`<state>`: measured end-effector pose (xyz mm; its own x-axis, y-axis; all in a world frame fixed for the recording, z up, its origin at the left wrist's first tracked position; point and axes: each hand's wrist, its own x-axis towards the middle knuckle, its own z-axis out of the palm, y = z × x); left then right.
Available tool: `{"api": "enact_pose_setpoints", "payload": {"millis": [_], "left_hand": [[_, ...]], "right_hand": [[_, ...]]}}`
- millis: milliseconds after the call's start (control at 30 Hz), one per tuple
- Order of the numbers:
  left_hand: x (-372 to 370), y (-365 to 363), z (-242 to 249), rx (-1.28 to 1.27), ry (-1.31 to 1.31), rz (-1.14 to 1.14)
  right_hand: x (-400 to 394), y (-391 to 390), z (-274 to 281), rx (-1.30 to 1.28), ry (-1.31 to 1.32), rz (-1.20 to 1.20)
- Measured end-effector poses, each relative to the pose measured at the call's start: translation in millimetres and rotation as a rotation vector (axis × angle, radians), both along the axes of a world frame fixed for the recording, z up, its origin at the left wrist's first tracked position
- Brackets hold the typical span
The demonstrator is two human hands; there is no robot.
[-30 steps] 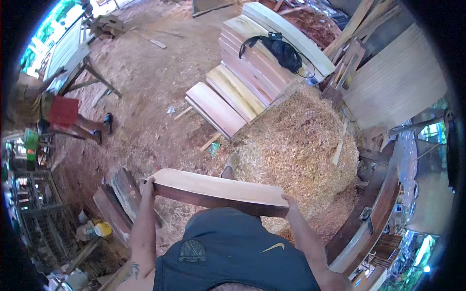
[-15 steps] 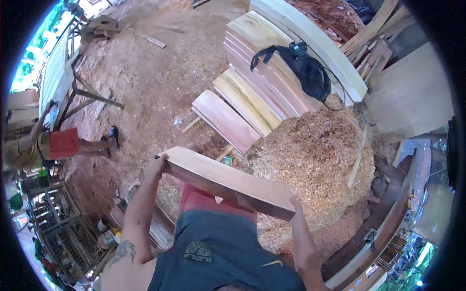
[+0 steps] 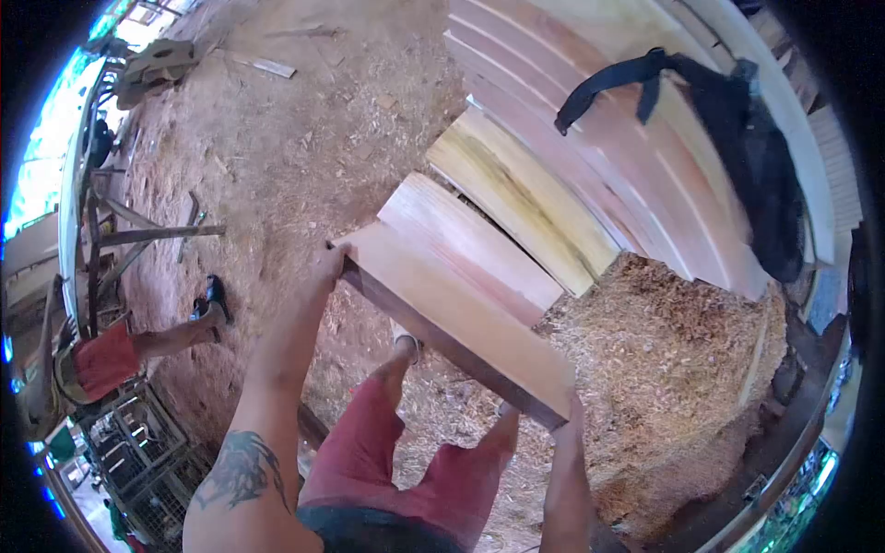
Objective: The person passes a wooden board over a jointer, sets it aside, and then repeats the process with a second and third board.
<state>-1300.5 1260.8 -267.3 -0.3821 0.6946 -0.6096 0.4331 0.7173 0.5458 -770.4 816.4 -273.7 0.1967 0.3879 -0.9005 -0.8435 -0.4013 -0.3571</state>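
Note:
A thick wooden plank (image 3: 461, 318) with a pale top and a dark side edge is held in front of my legs, tilted down to the right. My left hand (image 3: 330, 263) grips its left end, fingers around the edge. At the opposite end, my right hand (image 3: 570, 422) is closed on the corner; some of its fingers are hidden behind the wood. Just beyond the held plank lies a pinkish plank (image 3: 475, 244), partly covered by it in view. Beside that one rests a yellowish plank (image 3: 530, 198) with a dark streak.
Stacked pinkish boards (image 3: 636, 175) stand at the upper right, with a black strapped bag (image 3: 770, 194) on top. Wood shavings (image 3: 664, 369) are heaped to the right. Another person in red shorts (image 3: 103, 359) is at far left, near a wooden trestle (image 3: 161, 235) and a wire cage (image 3: 138, 461).
The view has moved closer to the boards and tilted. Both hands still carry the plank, now nearer the pinkish plank and sloping more. My legs have come into view.

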Motion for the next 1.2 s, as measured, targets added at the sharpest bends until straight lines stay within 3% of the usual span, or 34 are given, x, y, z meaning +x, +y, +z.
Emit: {"api": "enact_pose_setpoints", "payload": {"millis": [133,300,467,600,767,800,900,1033,1067,1200], "left_hand": [[13,59,-56,0.104,-0.235,0.126],[24,97,-100,0.045,-0.282,0.136],[11,85,-142,-0.007,-0.237,0.150],[3,64,-162,0.102,-0.045,0.080],[-21,72,-205,0.094,-0.072,0.065],[-21,75,-209,0.105,-0.096,0.074],[-3,97,-192,0.179,0.042,-0.181],[31,104,-159,0.006,0.130,-0.247],[8,101,-192,0.051,-0.003,-0.186],[-20,92,-250,-0.105,-0.096,-0.166]], "right_hand": [[7,65,-59,0.089,-0.022,-0.005],[11,114,-120,0.185,-0.044,-0.058],[3,86,-192,-0.015,-0.155,0.025],[-6,66,-233,-0.099,-0.155,0.049],[-6,21,-306,-0.197,-0.288,0.052],[-9,19,-310,-0.250,-0.310,0.049],[-23,28,-282,0.038,-0.243,0.044],[-23,42,-272,-0.105,-0.310,-0.056],[-18,40,-278,-0.130,-0.333,-0.041],[-1,72,-272,-0.120,-0.336,-0.031]]}}
